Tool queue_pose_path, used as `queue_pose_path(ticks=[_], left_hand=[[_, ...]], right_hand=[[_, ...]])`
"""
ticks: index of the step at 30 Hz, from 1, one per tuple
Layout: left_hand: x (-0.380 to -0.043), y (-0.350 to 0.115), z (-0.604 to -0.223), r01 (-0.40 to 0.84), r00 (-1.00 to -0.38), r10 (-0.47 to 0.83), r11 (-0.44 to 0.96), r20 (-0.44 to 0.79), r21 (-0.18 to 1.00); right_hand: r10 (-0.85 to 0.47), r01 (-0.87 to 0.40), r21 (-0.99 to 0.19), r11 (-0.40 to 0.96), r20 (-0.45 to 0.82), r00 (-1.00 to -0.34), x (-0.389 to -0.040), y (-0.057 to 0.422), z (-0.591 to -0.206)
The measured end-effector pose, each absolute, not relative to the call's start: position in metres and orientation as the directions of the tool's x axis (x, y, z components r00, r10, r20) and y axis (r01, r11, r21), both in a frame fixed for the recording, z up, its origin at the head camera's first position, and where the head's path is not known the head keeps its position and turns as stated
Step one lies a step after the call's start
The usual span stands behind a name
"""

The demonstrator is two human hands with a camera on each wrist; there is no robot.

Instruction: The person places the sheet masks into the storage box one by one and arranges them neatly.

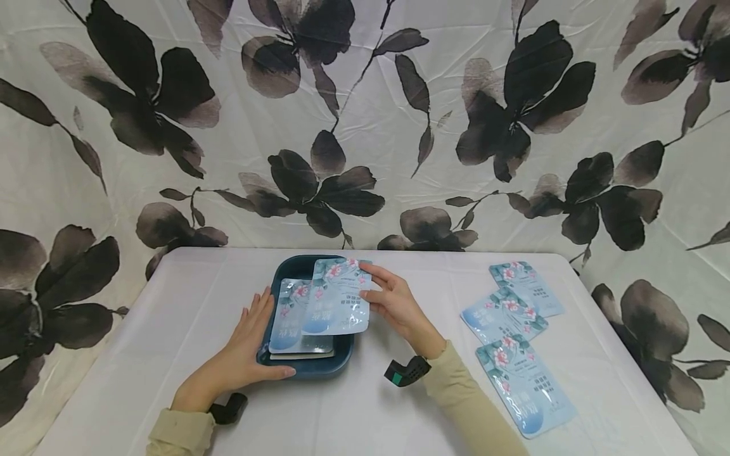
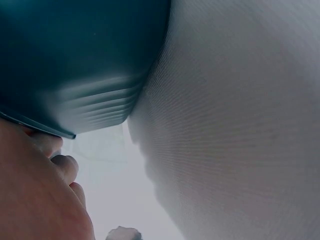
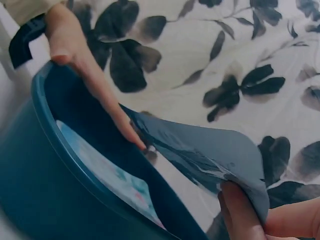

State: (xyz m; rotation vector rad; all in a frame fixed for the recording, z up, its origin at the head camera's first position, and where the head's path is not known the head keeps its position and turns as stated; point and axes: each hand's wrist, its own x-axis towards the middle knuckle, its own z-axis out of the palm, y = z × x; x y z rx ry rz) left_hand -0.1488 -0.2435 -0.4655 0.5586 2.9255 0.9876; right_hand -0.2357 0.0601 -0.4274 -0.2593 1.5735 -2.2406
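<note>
My right hand (image 1: 402,310) pinches a light blue face mask packet (image 1: 339,301) with pink flowers by its right edge, thumb below and fingers above. The packet is over a dark teal plastic basin (image 1: 342,366) and overlaps its right side. In the right wrist view the grey back of this packet (image 3: 220,147) shows, tilted above the rim. My left hand (image 1: 239,354) lies along the basin's left rim, fingers straight and thumb at the near edge. Inside the basin lie packets of the same kind (image 1: 289,326), partly hidden by the held one.
Three more packets overlap in a column on the right of the white table (image 1: 410,405): a far one (image 1: 538,294), a middle one (image 1: 490,316) and a near one (image 1: 527,389). Behind the table hangs a white cloth (image 1: 422,190) with dark flowers.
</note>
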Motion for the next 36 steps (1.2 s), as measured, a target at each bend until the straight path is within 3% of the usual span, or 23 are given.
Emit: queue_pose_path(ticks=[19,36], left_hand=[[-0.151,-0.244,-0.467,0.326,-0.937,0.335,0.733,0.101,0.597],[-0.149,-0.242,-0.468,0.359,-0.926,0.350,0.712,0.138,0.603]], right_hand=[[-0.513,0.192,-0.973,-0.127,-0.101,-0.853,-0.229,0.014,-0.438],[-0.700,0.345,-0.920,-0.188,-0.121,-0.703,-0.231,0.013,-0.438]])
